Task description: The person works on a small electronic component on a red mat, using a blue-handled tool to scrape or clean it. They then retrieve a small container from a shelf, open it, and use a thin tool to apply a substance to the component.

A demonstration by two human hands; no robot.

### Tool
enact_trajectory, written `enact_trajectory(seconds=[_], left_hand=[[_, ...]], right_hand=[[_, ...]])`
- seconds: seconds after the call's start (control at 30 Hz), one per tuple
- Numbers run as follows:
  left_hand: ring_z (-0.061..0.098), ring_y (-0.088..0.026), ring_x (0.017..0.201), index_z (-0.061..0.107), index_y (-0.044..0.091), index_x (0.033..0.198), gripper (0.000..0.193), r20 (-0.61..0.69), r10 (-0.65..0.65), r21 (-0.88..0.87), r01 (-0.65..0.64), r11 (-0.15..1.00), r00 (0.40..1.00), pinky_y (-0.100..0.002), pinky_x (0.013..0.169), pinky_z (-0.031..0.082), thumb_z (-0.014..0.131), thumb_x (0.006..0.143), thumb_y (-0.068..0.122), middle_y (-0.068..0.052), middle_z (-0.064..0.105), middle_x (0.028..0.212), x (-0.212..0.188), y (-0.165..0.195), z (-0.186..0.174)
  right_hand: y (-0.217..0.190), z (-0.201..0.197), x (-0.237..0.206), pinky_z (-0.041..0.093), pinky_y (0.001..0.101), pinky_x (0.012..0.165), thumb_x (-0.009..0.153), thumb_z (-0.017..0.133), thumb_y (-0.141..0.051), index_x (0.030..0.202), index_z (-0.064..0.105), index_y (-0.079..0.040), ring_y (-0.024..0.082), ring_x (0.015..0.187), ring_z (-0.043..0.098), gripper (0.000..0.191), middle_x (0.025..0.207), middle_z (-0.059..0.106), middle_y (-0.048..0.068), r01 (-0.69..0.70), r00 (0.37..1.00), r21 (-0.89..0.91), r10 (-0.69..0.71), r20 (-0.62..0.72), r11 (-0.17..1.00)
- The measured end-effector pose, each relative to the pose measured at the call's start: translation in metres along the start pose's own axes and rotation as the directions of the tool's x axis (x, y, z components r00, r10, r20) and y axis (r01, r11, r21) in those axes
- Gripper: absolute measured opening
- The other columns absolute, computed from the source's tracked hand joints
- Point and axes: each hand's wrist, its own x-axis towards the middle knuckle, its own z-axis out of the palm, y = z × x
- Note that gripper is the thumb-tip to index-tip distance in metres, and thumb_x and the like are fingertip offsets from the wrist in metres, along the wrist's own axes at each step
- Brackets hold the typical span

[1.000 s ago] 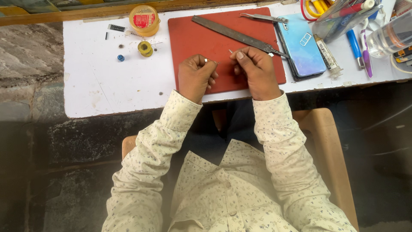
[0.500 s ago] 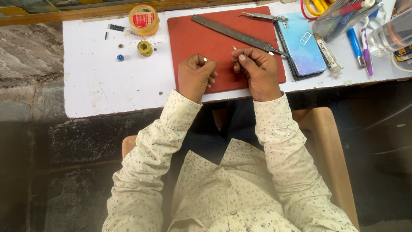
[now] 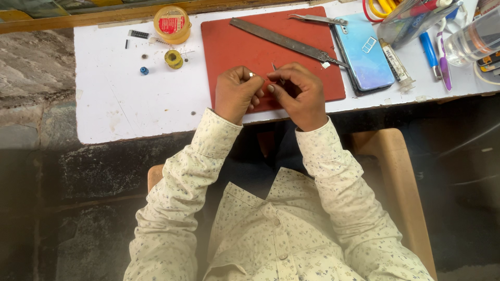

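My left hand (image 3: pixel 237 91) and my right hand (image 3: pixel 298 93) rest together on the front edge of a red mat (image 3: pixel 234 47). Both are curled around a very small thin metal piece (image 3: pixel 274 67) that pokes up between the fingertips. A tiny silver bit shows at my left fingertips; what it is cannot be made out. On the mat behind the hands lies a long metal ruler (image 3: pixel 284 40), slanted. Tweezers (image 3: pixel 317 19) lie at the mat's far right corner.
A blue phone (image 3: pixel 362 52) lies face down right of the mat. Pens, a glue tube (image 3: pixel 395 62), scissors and a clear container (image 3: pixel 476 39) crowd the right end. A yellow tape roll (image 3: pixel 172 23), a small solder spool (image 3: pixel 173 58) and tiny parts lie on the white table (image 3: pixel 130 104) to the left.
Both hands have stayed on the mat's front edge; the fingers have drawn slightly closer together around the small piece.
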Motion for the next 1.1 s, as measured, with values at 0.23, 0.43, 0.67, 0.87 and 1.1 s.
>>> enact_trajectory(seconds=[0.23, 0.43, 0.67, 0.87, 1.1], left_hand=[[0.056, -0.005, 0.043, 0.062, 0.005, 0.073, 0.014, 0.073, -0.008, 0.028, 0.006, 1.0, 0.997, -0.019, 0.038, 0.043, 0.069, 0.085, 0.009, -0.005, 0.066, 0.06, 0.0008, -0.0015, -0.0009], [0.055, -0.005, 0.043, 0.063, 0.005, 0.073, 0.013, 0.1, -0.019, 0.027, 0.016, 1.0, 0.995, -0.019, 0.038, 0.042, 0.069, 0.084, 0.009, -0.004, 0.066, 0.059, 0.0017, -0.0026, -0.0027], [0.057, -0.005, 0.044, 0.064, 0.004, 0.076, 0.013, 0.107, -0.017, 0.043, 0.012, 0.999, 0.994, -0.019, 0.038, 0.043, 0.07, 0.085, 0.011, -0.005, 0.066, 0.061, 0.0014, -0.0028, -0.0027], [0.057, -0.005, 0.045, 0.067, 0.004, 0.08, 0.013, 0.143, -0.018, -0.01, 0.02, 1.0, 0.99, -0.019, 0.04, 0.044, 0.069, 0.088, 0.015, -0.005, 0.068, 0.063, 0.0, -0.0009, -0.003], [0.057, -0.005, 0.045, 0.066, 0.004, 0.077, 0.015, 0.106, -0.004, 0.039, 0.0, 0.999, 0.994, -0.019, 0.039, 0.044, 0.071, 0.087, 0.014, -0.004, 0.069, 0.063, -0.0018, -0.001, -0.0027]], right_hand=[[-0.0027, 0.0017, -0.0001, 0.057, 0.023, 0.078, 0.089, 0.078, 0.007, 0.105, 0.075, 0.0, 0.013, 0.089, 0.069, 0.017, 0.101, 0.069, 0.006, 0.08, 0.996, 0.021, -0.079, -0.034, 0.997], [0.0004, 0.0037, -0.0019, 0.058, 0.0231, 0.075, 0.091, 0.077, 0.007, 0.102, 0.075, 0.0, 0.013, 0.087, 0.069, 0.014, 0.099, 0.07, 0.005, 0.067, 0.996, 0.012, -0.066, -0.053, 0.998], [0.0021, 0.0064, -0.0037, 0.057, 0.0236, 0.072, 0.091, 0.076, 0.008, 0.099, 0.075, 0.0, 0.014, 0.083, 0.069, 0.011, 0.096, 0.07, 0.006, 0.119, 0.989, -0.092, -0.126, -0.077, 0.989], [0.0037, 0.0066, -0.0043, 0.059, 0.0236, 0.072, 0.092, 0.076, 0.008, 0.099, 0.074, 0.0, 0.014, 0.084, 0.07, 0.011, 0.098, 0.07, 0.007, 0.111, 0.989, -0.061, -0.116, -0.092, 0.992], [0.0037, 0.0066, -0.0045, 0.058, 0.0229, 0.072, 0.092, 0.075, 0.007, 0.1, 0.075, -0.001, 0.012, 0.084, 0.07, 0.012, 0.097, 0.071, 0.006, 0.085, 0.993, -0.056, -0.089, -0.082, 0.995]])
